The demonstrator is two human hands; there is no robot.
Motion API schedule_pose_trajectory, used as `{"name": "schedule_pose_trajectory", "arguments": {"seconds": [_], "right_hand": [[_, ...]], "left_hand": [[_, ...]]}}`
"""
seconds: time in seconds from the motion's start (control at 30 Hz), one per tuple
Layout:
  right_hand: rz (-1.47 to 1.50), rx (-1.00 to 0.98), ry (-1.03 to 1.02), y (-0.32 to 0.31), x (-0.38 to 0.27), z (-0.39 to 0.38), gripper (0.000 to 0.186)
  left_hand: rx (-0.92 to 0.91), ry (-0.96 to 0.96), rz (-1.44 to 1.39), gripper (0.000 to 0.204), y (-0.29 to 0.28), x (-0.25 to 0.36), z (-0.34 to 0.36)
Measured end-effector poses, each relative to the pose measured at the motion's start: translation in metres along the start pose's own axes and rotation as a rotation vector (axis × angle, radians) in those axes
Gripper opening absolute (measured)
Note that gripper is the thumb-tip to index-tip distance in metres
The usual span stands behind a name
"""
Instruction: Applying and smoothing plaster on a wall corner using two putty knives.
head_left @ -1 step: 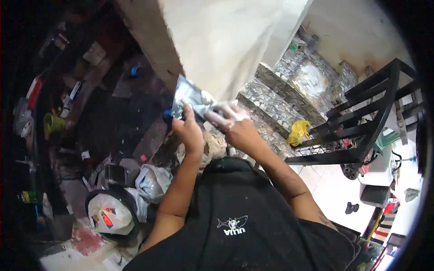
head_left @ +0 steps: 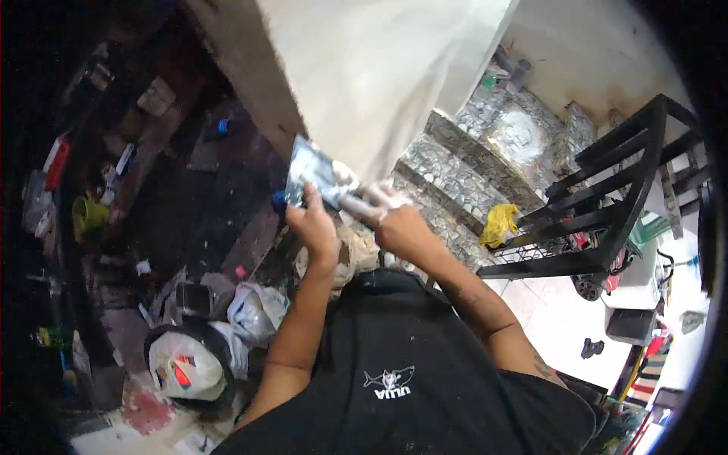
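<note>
A wide putty knife (head_left: 311, 168) with a flat metal blade, smeared white, is held in front of me near the lower corner of a pale wall. My right hand (head_left: 400, 221) is wrapped round its handle, and white paste coats the fingers. My left hand (head_left: 312, 227) pinches the blade's near edge, its thumb resting on top; the fingers underneath are hidden. A lump of white paste (head_left: 345, 176) sits by the blade's right side, close to the right-hand fingers. The pale wall (head_left: 356, 83) rises just beyond the blade.
Stone-patterned steps (head_left: 455, 171) climb on the right, with a yellow plastic bag (head_left: 499, 224) beside a black railing (head_left: 607, 189). A paper sack (head_left: 356, 254) lies below my hands. At left stand a bag-lined black bucket (head_left: 189, 364), a white plastic bag (head_left: 258, 309) and a green pot (head_left: 91, 215).
The putty knife and both hands have shifted very slightly downward in the view. Both hands keep their hold on it.
</note>
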State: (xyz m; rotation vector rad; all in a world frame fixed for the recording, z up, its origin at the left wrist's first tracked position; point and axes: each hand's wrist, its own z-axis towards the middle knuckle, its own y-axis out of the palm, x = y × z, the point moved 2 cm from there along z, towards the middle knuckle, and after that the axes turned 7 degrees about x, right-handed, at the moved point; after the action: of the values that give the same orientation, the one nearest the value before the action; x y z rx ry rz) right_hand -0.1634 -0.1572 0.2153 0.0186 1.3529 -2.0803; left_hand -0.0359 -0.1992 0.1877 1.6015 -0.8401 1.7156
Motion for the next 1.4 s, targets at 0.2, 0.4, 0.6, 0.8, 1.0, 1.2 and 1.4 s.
{"name": "schedule_pose_trajectory", "arguments": {"seconds": [0.2,0.4,0.6,0.8,1.0,1.2,1.4], "right_hand": [[0.998,-0.289,0.298,0.028,0.059,0.006,0.054],[1.655,0.561,0.432,-0.028,0.193,0.094,0.051],[0.992,0.889,0.429,-0.067,0.292,0.196,0.048],[0.381,0.965,0.378,-0.068,0.306,0.241,0.047],[-0.026,0.942,0.605,-0.035,0.218,0.254,0.051],[-0.015,1.005,0.454,-0.012,0.106,0.230,0.054],[0.097,0.803,0.346,0.003,0.019,0.180,0.057]], "left_hand": [[-0.040,-0.386,-0.668,0.026,-0.030,-0.091,0.055],[-0.187,-0.717,-0.780,0.035,-0.057,-0.069,0.049],[-0.176,-0.794,-0.649,0.029,-0.064,-0.070,0.031],[-0.393,-0.844,-0.597,0.035,-0.048,-0.048,0.028],[-0.411,-0.763,-0.600,0.033,-0.065,-0.044,0.044],[-0.420,-0.767,-0.634,0.034,-0.087,-0.058,0.046],[-0.438,-0.724,-0.715,0.036,-0.086,-0.040,0.038]]}}
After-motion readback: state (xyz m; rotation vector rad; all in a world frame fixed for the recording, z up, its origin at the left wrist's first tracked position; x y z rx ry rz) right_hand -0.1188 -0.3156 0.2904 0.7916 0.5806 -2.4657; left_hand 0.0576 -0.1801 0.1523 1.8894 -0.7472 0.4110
